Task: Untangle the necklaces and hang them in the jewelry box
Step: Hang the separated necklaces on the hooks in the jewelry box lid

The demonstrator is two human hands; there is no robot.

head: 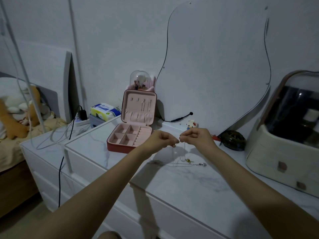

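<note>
Jewelry box [131, 137] open on white dresser top [189, 183], lid upright against wall. Left hand [159, 139] and right hand [196, 138] both pinch thin necklace chain [182, 153] above surface, just right of box. Second necklace [186, 164] lies below hands, bare marble toward front edge.

A bedroom at home, seen at a dressing table

A bed [10, 145] with stuffed toys [19, 107] beside the white marble-topped dresser [181, 183]; a wavy wall mirror [215, 66]; a cosmetics organiser [286, 128]; a domed brush holder [139, 80]
</note>
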